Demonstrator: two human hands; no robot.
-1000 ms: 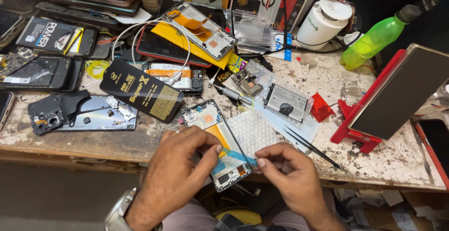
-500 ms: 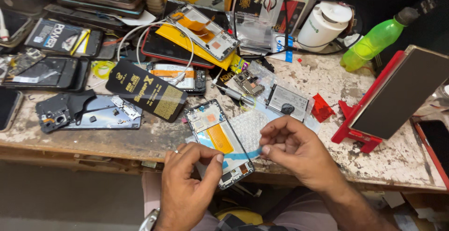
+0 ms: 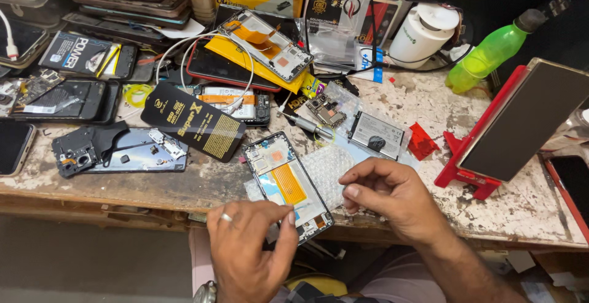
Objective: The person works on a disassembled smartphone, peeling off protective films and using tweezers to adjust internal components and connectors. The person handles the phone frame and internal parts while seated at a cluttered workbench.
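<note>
An opened phone frame (image 3: 287, 183) with an orange flex strip lies tilted at the near edge of the worn workbench (image 3: 429, 103), partly on bubble wrap (image 3: 328, 165). The left hand (image 3: 254, 251) hovers over its lower end, thumb and forefinger pinched together; whether they grip anything cannot be told. The right hand (image 3: 389, 195), loosely curled and holding nothing visible, rests beside the frame, where it would best steady the edge during fine work.

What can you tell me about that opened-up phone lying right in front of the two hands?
The opened black-framed phone lies flat and slanted at the near edge of the worn wooden workbench, insides up: an orange ribbon cable, pale blue panel and small parts. It rests on bubble wrap. The left hand covers its lower end; the right hand is beside it.
</note>
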